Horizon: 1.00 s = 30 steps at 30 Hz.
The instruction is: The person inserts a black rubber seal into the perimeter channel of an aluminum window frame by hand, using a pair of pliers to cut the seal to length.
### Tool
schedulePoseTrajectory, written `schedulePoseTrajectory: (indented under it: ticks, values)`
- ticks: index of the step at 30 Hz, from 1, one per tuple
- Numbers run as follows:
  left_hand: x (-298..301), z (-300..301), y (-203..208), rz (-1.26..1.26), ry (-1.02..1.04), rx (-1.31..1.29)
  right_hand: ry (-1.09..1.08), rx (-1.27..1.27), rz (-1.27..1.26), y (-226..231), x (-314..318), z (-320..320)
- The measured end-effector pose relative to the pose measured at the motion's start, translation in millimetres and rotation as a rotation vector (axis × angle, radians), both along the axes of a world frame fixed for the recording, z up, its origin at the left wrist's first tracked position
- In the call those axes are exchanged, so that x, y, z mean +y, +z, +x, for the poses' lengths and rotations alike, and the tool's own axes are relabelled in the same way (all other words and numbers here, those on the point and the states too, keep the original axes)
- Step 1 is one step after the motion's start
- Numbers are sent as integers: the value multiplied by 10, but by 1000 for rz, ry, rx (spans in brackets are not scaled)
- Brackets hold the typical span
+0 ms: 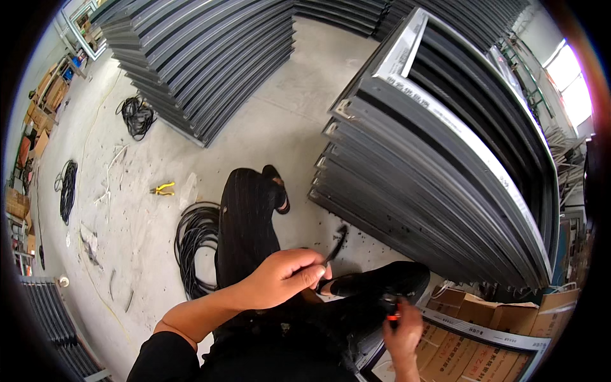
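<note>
My left hand (286, 275) is closed in a pinch, with a short black rubber strip (339, 242) sticking out past its fingertips. Lower right, my right hand (405, 334) is wrapped round a small red-and-black hand tool (392, 307). The tool is blurred, so its exact kind does not show. My two hands are apart, and the tool does not touch the strip. Between my bent, black-clothed legs the strip hangs over the grey floor. A large coil of black rubber strip (184, 245) lies beside my left leg.
Tall stacks of dark grey window frames stand at the right (394, 172) and far left (191, 57). Yellow-handled pliers (163, 189), smaller black coils (67, 191) and scraps lie on the floor. Cardboard boxes (439, 350) sit at lower right, inside a frame.
</note>
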<state>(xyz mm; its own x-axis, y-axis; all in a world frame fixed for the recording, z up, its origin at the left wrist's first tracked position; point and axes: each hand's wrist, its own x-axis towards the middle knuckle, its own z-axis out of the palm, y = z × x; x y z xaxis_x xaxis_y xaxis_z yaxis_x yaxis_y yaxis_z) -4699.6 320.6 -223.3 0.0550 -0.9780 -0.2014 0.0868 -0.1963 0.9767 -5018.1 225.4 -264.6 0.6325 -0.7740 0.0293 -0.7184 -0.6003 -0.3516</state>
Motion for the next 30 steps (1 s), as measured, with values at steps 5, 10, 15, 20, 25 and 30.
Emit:
schedulePoseTrajectory:
  ticks: [5,10,15,20,25,30]
  values:
    - [-424,3,528,-639,106,548,-206,-297,-707,692,-831,-186]
    - [-1600,163,1113,-1007,542,-1016,-380,-490,-1116,1587,-1673,92]
    - [-2407,194,1273,-454,183,-1407,-419,-235,-920,1777,-2206,695]
    - [-1990,-8,1317,-354,192,-1384,-183,-407,-1124,1665,-2062,509]
    - [-1542,-167,1263,-453,246,-1341,2,-565,-1147,1636,-1934,336]
    - [-1711,-301,1253,-480,331,-1365,-12,-388,-949,1678,-2230,328]
